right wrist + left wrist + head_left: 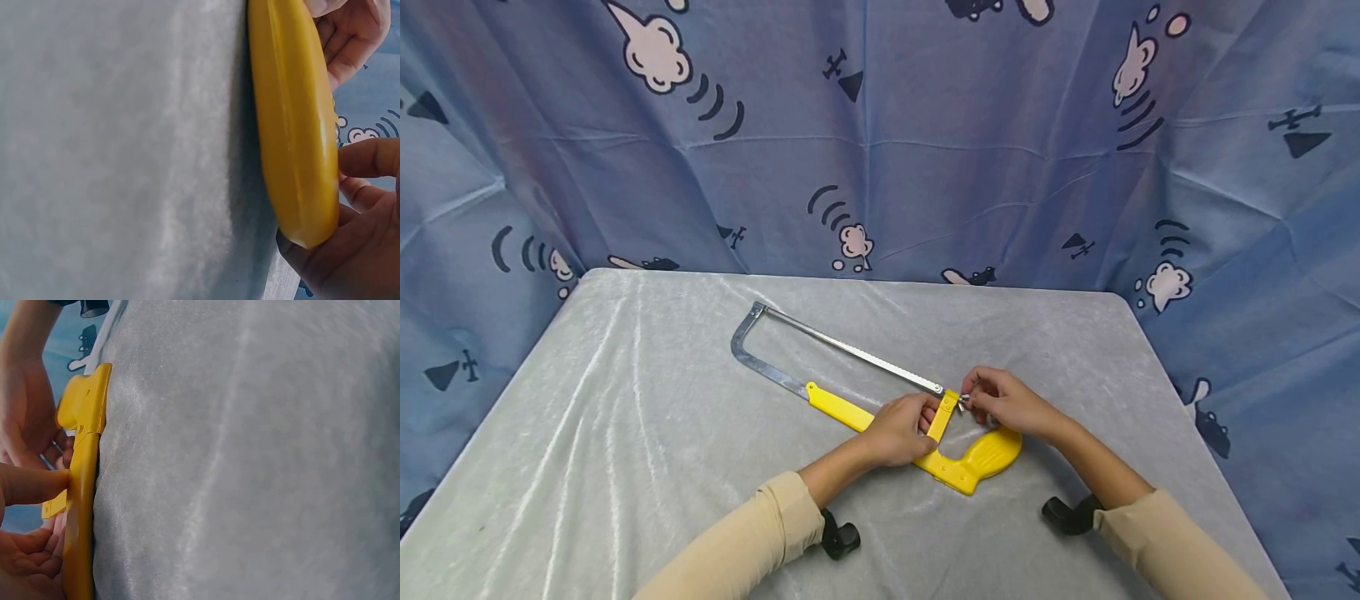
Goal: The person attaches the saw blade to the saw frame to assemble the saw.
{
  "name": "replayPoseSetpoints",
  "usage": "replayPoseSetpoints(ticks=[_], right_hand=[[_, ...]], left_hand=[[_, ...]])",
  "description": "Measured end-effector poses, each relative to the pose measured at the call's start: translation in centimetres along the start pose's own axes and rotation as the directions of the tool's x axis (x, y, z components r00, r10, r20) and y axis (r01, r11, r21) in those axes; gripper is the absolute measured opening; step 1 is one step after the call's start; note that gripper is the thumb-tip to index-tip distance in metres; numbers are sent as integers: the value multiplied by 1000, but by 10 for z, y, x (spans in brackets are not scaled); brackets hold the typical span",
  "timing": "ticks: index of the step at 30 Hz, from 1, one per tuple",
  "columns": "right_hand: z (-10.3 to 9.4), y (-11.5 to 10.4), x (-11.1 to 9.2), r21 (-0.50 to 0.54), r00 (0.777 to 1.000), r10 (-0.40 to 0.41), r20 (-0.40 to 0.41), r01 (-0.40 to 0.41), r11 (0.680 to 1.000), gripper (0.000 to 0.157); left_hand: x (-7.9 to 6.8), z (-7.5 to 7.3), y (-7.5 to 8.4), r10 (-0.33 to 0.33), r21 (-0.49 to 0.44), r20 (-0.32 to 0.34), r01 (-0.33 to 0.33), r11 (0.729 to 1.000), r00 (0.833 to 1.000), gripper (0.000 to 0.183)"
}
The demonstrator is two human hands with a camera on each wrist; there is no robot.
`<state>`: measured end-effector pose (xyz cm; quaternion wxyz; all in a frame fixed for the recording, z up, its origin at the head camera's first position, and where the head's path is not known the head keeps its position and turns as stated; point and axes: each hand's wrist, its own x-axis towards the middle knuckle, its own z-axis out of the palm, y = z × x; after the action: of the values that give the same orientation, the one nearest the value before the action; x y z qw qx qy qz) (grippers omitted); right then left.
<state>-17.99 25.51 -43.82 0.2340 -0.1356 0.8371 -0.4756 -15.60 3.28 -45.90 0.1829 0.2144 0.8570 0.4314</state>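
A hacksaw with a yellow handle and a grey metal frame lies on the table, its blade on the far side. My left hand grips the yellow frame near the upright bracket, thumb on the near side and fingers behind. At the blade's handle end, my right hand pinches the small metal wing nut. In the left wrist view the thumb presses on the yellow frame. The handle hides the wing nut in the right wrist view.
A pale grey velvety cloth with creases covers the table. Behind it hangs a blue patterned curtain. Black wrist devices show below both sleeves.
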Motion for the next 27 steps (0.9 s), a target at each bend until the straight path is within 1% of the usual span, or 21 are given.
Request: replayPoseSetpoints(ticks=[5, 7, 13, 17, 22, 27], right_hand=[[-1, -2, -1, -1, 1000, -8, 11, 8, 1000, 13], [-1, -3, -1, -8, 1000, 1, 13, -1, 1000, 14], [-1, -4, 1, -57, 999, 24, 29, -22, 998, 17], [0, -6, 2, -81, 998, 19, 56, -15, 997, 18], [0, -6, 4, -135, 995, 2, 99, 11, 991, 16], [1, -3, 5, -231, 992, -43, 117, 69, 971, 9]], left_hand=[[0, 0, 0, -4, -3, 1, 4, 1000, 1000, 41], [0, 0, 0, -4, -5, 1, 4, 1000, 1000, 41], [0, 0, 0, 7, -5, -3, -7, 1000, 1000, 41], [0, 0, 0, 5, -9, -2, -5, 1000, 1000, 41], [1, 0, 0, -12, -5, -1, 12, 1000, 1000, 41], [0, -1, 1, -12, -2, -1, 12, 1000, 1000, 41]])
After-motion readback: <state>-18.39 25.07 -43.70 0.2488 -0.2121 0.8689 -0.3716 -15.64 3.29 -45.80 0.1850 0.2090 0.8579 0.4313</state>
